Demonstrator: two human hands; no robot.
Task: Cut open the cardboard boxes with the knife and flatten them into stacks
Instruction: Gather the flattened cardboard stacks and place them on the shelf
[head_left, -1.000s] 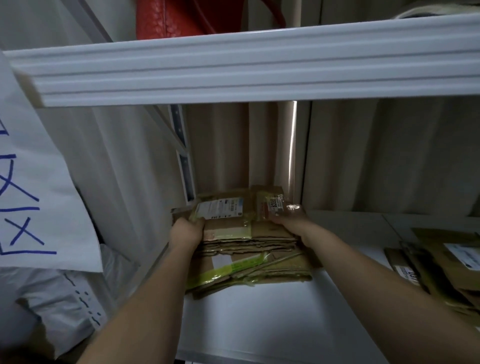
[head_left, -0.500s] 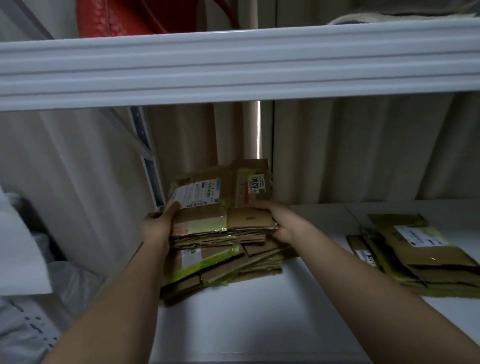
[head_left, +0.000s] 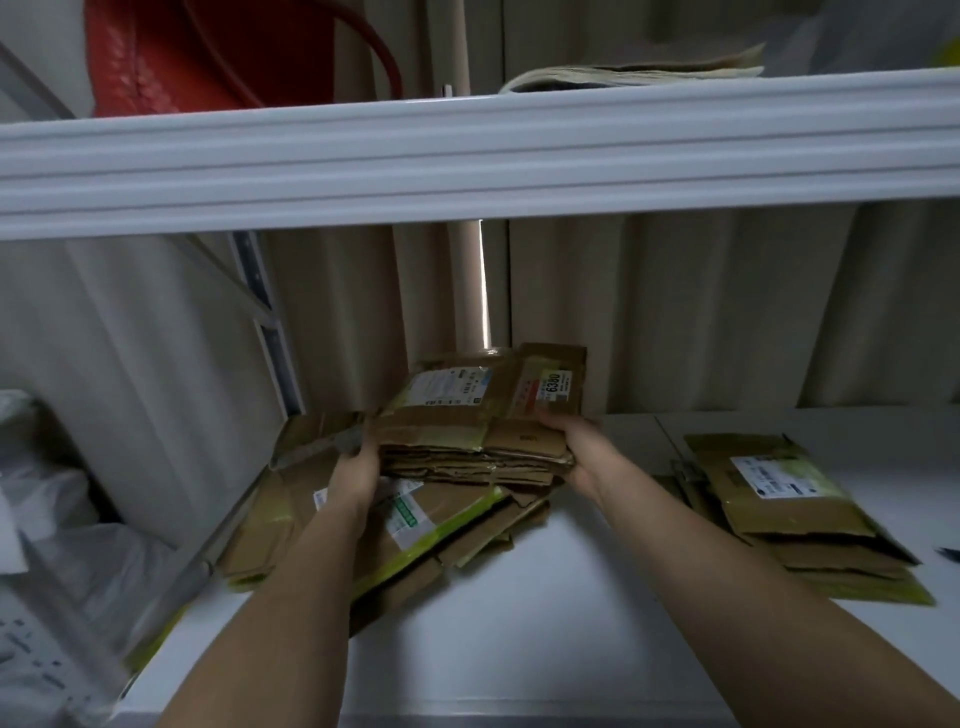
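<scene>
Late stage of the task, judged from the layout: no uncut box and no knife is visible, and all the cardboard in sight is already flat. A bundle of flattened boxes (head_left: 475, 431) is held between both hands above the white shelf (head_left: 519, 597), its far edge tipped upward toward the back wall. The left hand (head_left: 353, 467) grips the bundle's left edge, fingers curled round it; the right hand (head_left: 576, 452) grips the right edge, thumb on top near the yellow label, fingers apparently underneath, though the dim light makes this uncertain. Directly below and partly in front of the bundle lies a loose pile of flattened boxes (head_left: 415, 540) with green tape, fanned out untidily on the shelf, near the left upright. A second stack (head_left: 789, 504) rests well apart to the right. What probably remains is to set the held bundle down and square the piles. A red bag (head_left: 171, 52) sits on the upper shelf (head_left: 467, 150).
</scene>
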